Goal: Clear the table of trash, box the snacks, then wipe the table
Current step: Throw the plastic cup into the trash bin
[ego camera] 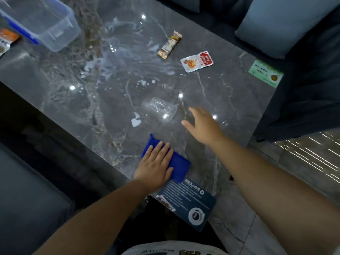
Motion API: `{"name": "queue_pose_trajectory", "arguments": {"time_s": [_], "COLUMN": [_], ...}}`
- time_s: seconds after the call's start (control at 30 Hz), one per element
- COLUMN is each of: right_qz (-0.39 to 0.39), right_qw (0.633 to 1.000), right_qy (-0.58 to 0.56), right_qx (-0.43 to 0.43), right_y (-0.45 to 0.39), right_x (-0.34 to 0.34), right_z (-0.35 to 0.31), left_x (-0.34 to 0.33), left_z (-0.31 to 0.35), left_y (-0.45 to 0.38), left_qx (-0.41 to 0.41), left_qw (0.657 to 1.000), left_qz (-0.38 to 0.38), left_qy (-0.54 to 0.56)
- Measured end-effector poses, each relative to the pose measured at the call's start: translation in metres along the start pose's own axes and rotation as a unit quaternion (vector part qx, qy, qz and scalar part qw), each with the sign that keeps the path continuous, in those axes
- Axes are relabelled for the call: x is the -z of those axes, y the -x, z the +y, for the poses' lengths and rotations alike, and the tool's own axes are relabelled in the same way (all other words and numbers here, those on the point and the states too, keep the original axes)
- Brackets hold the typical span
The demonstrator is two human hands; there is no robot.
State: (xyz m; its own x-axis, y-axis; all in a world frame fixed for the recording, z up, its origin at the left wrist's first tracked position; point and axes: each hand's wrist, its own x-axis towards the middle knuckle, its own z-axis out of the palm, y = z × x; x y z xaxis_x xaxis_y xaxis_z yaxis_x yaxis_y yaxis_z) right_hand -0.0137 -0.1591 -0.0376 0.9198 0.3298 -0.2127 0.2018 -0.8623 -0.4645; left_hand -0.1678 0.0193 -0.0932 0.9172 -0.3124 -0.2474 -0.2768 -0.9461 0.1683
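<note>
A clear plastic cup [159, 110] lies on its side in the middle of the grey marble table [230, 92], among white spilled drops [136, 122]. My right hand [203, 124] hovers open just right of the cup, not touching it. My left hand [156, 166] lies flat on a folded blue cloth [179, 163] near the table's front edge. Farther back lie a brown-and-white snack bar [170, 45] and a red-and-white snack packet [196, 61]. A clear storage box [42, 21] with a blue-trimmed lid stands at the back left.
Another snack packet [7, 41] lies at the far left beside the box. A green card [265, 73] sits at the table's right edge and a dark blue card [187, 203] at the front corner. Grey sofa cushions [287, 24] stand beyond the table.
</note>
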Motion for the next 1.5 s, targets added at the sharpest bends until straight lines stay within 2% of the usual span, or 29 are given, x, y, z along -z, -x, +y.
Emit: {"name": "queue_pose_trajectory", "arguments": {"time_s": [0.27, 0.43, 0.6, 0.73, 0.9, 1.1, 1.23, 1.5], "right_qz": [-0.068, -0.037, 0.033, 0.116, 0.248, 0.156, 0.088, 0.017], "right_qw": [0.997, 0.994, 0.974, 0.928, 0.872, 0.877, 0.884, 0.880], "right_qy": [-0.043, -0.101, -0.210, -0.309, -0.295, -0.190, -0.152, -0.086], "right_qx": [0.002, -0.025, -0.085, -0.171, -0.301, -0.413, -0.433, -0.468], "right_y": [-0.057, -0.057, -0.025, 0.026, 0.116, 0.181, 0.177, 0.170], "right_x": [-0.030, -0.037, -0.022, -0.006, 0.005, -0.012, -0.021, -0.013], "right_z": [-0.042, -0.032, 0.008, 0.067, 0.156, 0.243, 0.273, 0.306], "left_x": [-0.004, -0.004, -0.006, -0.009, -0.020, -0.021, -0.021, -0.020], "left_z": [-0.005, -0.004, -0.002, 0.001, -0.001, -0.001, -0.001, 0.003], "left_y": [0.001, 0.000, -0.004, -0.015, -0.019, -0.019, -0.020, -0.020], "left_qx": [-0.014, -0.012, -0.017, -0.035, -0.047, -0.045, -0.037, -0.028], "left_qw": [1.000, 1.000, 1.000, 0.999, 0.996, 0.995, 0.995, 0.995], "left_qz": [0.000, 0.001, 0.000, 0.008, 0.082, 0.089, 0.087, 0.089], "left_qy": [0.006, 0.007, 0.000, -0.016, 0.003, -0.028, -0.043, -0.047]}}
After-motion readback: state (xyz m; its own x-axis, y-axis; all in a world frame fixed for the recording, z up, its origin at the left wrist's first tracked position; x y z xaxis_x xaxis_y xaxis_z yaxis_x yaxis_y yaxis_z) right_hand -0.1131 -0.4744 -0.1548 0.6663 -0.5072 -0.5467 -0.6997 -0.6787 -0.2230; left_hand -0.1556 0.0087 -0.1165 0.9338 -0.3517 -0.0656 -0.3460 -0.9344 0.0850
